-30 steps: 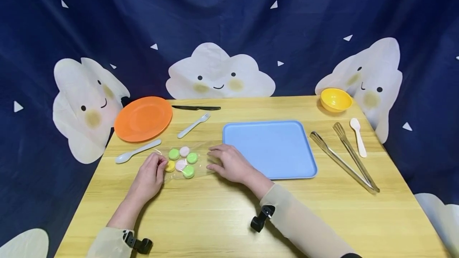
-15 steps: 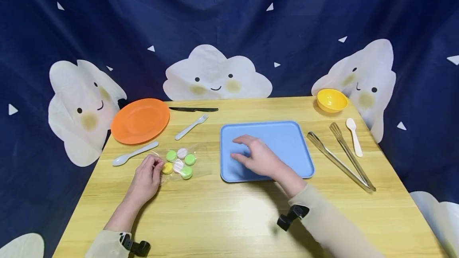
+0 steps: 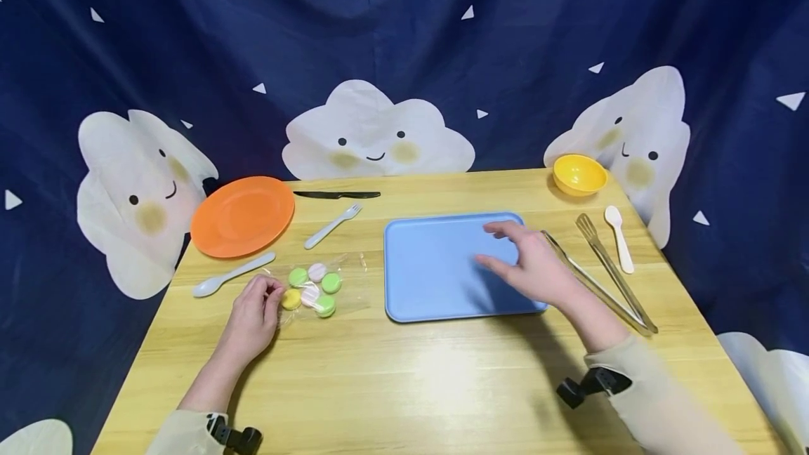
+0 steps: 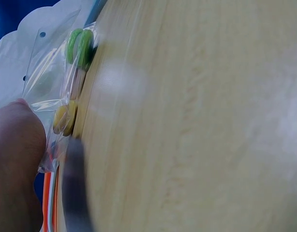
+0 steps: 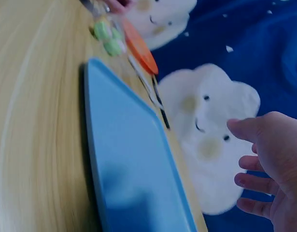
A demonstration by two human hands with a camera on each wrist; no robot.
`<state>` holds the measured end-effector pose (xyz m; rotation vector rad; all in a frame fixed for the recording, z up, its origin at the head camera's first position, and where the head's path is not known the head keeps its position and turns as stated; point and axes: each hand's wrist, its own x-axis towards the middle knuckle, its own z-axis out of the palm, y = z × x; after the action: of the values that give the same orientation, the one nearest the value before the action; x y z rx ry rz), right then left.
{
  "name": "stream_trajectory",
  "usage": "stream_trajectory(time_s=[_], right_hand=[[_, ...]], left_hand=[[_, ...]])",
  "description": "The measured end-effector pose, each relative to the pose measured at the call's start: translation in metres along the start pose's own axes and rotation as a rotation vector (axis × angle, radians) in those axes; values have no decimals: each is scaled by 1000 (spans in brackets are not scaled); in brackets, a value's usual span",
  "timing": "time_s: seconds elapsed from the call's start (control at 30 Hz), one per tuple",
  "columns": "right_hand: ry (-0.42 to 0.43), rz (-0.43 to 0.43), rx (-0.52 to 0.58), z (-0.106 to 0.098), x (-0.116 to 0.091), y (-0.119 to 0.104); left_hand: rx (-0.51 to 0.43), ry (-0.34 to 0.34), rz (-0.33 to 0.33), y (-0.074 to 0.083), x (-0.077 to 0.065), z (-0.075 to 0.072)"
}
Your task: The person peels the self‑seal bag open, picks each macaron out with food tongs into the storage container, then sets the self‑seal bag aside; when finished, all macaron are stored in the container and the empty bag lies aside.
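My left hand (image 3: 251, 316) pinches the near-left edge of a clear plastic bag (image 4: 48, 92). Several macarons show through the film: a yellow one (image 3: 291, 299), pale pink ones (image 3: 310, 294) and green ones (image 3: 331, 282). Over the right part of the blue tray (image 3: 436, 269), my right hand (image 3: 537, 265) is held in the air, thumb and fingers apart with nothing between them. Its shadow falls on the tray. Just beyond that hand lie metal tongs (image 3: 612, 272), one arm of them partly hidden by it. In the right wrist view the fingers (image 5: 254, 183) are spread.
An orange plate (image 3: 243, 218) is at the back left, near a white spoon (image 3: 234, 274), a white fork (image 3: 332, 226) and a black knife (image 3: 337, 195). At the back right stand a yellow bowl (image 3: 579, 175) and another white spoon (image 3: 619, 239).
My right hand has left the bag's right side and moved right across the blue tray toward the tongs. My left hand keeps its pinch on the bag. The head view has shifted slightly.
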<state>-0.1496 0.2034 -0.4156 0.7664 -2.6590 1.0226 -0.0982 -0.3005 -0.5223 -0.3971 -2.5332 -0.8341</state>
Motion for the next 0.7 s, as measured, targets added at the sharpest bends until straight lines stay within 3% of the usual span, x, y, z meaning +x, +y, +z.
stream_trajectory(time_s=[0.4,0.7], right_hand=[[76,150,-76,-60,-55,51],[127,332,-149,-85,-104,102]], left_hand=[[-17,11,47,-1,0,1],[-12,21,41,-2,0,0]])
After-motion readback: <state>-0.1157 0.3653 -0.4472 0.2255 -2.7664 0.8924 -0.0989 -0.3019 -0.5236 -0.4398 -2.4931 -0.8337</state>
